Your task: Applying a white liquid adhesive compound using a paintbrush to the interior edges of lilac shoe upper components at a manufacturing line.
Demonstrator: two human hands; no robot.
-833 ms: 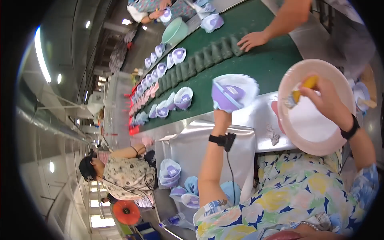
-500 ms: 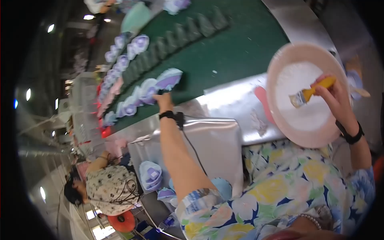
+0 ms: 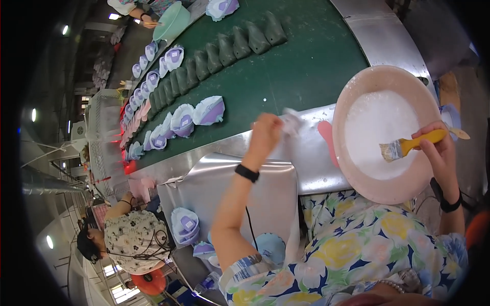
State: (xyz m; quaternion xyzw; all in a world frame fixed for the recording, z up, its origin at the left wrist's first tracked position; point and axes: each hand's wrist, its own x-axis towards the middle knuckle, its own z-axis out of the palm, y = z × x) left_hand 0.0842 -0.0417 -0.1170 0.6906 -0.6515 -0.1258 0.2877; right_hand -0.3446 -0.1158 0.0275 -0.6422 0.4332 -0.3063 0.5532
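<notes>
My right hand [image 3: 438, 148] is closed round the yellow handle of a flat paintbrush [image 3: 408, 145]. Its pale, coated bristles hang over a large pink basin [image 3: 352, 102] of white material. My left hand [image 3: 266, 133], fingers pinched, holds a crumpled whitish rag [image 3: 292, 122], smeared by motion, above the metal table edge. Left of that hand, a row of light-blue and purple shoe uppers [image 3: 209, 110] rests on the green belt [image 3: 301, 66]. A flat pink sole-shaped piece [image 3: 327, 142] lies against the basin's left side.
Dark foot-shaped forms [image 3: 258, 38] line the belt's middle, with more uppers [image 3: 173, 57] beyond. A co-worker's hand [image 3: 148, 19] is by a green basin [image 3: 173, 23] at the far side. Another person [image 3: 135, 234] sits at left. Stacked uppers [image 3: 185, 226] lie beside my left arm.
My left hand has left the uppers on the belt and moved right, lifting the rag off the metal edge. The brush has shifted slightly down and right over the basin.
</notes>
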